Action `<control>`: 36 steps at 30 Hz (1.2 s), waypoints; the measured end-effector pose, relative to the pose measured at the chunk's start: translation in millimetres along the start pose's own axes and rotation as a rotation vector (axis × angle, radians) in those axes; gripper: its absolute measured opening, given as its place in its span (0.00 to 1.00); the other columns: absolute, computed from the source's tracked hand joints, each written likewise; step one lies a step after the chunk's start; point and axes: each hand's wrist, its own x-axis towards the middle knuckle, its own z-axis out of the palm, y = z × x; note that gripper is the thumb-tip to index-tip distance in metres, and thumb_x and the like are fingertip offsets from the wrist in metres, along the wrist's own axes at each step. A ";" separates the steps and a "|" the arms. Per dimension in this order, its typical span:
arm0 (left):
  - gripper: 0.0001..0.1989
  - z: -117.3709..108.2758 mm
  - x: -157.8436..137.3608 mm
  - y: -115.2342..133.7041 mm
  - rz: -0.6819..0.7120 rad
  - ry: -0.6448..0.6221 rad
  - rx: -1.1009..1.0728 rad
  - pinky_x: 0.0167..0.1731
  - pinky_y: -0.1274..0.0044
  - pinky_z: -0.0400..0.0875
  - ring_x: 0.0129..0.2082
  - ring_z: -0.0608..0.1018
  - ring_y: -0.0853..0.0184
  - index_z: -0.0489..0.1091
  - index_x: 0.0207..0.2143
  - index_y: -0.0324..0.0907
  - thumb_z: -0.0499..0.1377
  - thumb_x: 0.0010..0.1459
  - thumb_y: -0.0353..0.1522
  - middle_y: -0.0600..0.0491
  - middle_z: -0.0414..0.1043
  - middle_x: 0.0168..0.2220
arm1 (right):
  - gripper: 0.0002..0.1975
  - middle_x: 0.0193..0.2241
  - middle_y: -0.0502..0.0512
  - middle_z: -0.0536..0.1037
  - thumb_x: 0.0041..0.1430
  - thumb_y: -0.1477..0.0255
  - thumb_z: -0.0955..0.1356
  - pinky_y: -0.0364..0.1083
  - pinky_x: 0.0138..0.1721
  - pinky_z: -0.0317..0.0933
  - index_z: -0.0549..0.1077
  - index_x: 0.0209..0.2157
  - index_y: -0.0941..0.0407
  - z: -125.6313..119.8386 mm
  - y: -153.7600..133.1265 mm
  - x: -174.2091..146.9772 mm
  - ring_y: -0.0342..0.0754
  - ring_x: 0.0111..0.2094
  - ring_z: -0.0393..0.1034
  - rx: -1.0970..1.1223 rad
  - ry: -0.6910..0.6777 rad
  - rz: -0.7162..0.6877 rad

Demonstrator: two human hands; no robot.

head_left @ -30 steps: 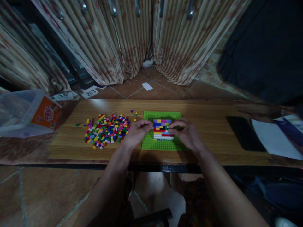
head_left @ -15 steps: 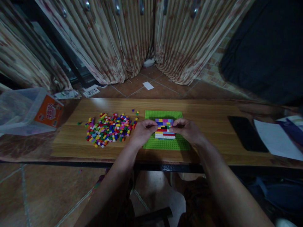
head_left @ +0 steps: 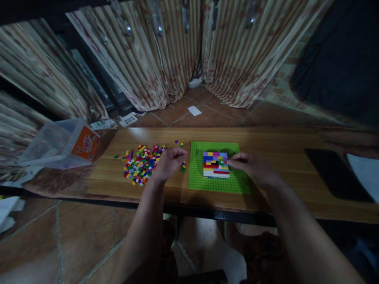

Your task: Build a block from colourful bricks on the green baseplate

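A low build of colourful toy bricks (head_left: 216,172) sits on a green studded baseplate (head_left: 197,182), with rows of white, red, yellow, blue and purple. At its right edge, the thumb and fingertips of my right hand (head_left: 248,165) come together against the bricks. My left hand (head_left: 169,163) hovers between the baseplate and a heap of loose bricks (head_left: 139,167), covering the heap's right side. Its thumb and fingers point right and stand slightly apart, with no brick visible between them.
A clear plastic tub (head_left: 56,144) with an orange label lies at the left end of the wooden table (head_left: 278,146). On the right are a dark flat slab (head_left: 337,173) and white paper (head_left: 365,173). Several stray bricks lie between heap and baseplate. Curtains (head_left: 166,59) hang behind.
My left hand has left the brick build and moved left towards the heap. My right hand stays at the build's right edge, slightly drawn back. The whole view has shifted.
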 end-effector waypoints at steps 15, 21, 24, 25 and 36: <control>0.12 -7.2 -3.9 -13.0 0.159 -0.057 0.783 0.34 0.75 0.70 0.32 0.77 0.65 0.77 0.34 0.41 0.55 0.51 0.24 0.50 0.77 0.31 | 0.16 0.19 0.49 0.71 0.48 0.54 0.71 0.44 0.23 0.54 0.77 0.24 0.54 3.3 -0.4 -1.8 0.44 0.22 0.62 -0.043 0.094 -0.027; 0.09 6.5 -7.6 -7.5 0.109 0.025 0.965 0.38 0.75 0.70 0.36 0.79 0.63 0.75 0.35 0.41 0.55 0.55 0.29 0.48 0.78 0.36 | 0.17 0.22 0.51 0.76 0.49 0.54 0.70 0.45 0.27 0.59 0.79 0.27 0.54 3.8 1.5 -1.2 0.46 0.26 0.68 -0.111 0.088 -0.052; 0.10 15.4 -11.6 -2.5 0.062 0.067 1.050 0.38 0.74 0.71 0.38 0.80 0.61 0.75 0.37 0.39 0.54 0.57 0.31 0.46 0.78 0.36 | 0.17 0.25 0.52 0.78 0.49 0.54 0.70 0.45 0.30 0.61 0.79 0.29 0.55 4.2 3.9 -0.3 0.48 0.28 0.70 -0.105 0.070 -0.063; 0.10 18.1 -12.7 -0.9 0.045 0.072 1.074 0.38 0.73 0.72 0.38 0.80 0.59 0.75 0.37 0.39 0.54 0.58 0.31 0.45 0.78 0.35 | 0.18 0.25 0.52 0.79 0.49 0.54 0.70 0.45 0.30 0.61 0.79 0.29 0.55 4.3 4.8 0.0 0.48 0.28 0.70 -0.104 0.072 -0.060; 0.11 15.1 -7.8 -0.6 0.148 0.076 0.634 0.39 0.76 0.71 0.36 0.79 0.65 0.73 0.41 0.41 0.54 0.58 0.27 0.49 0.78 0.36 | 0.14 0.24 0.51 0.76 0.50 0.58 0.71 0.44 0.30 0.63 0.77 0.28 0.55 10.3 -1.2 -0.5 0.46 0.27 0.70 0.073 0.313 -0.136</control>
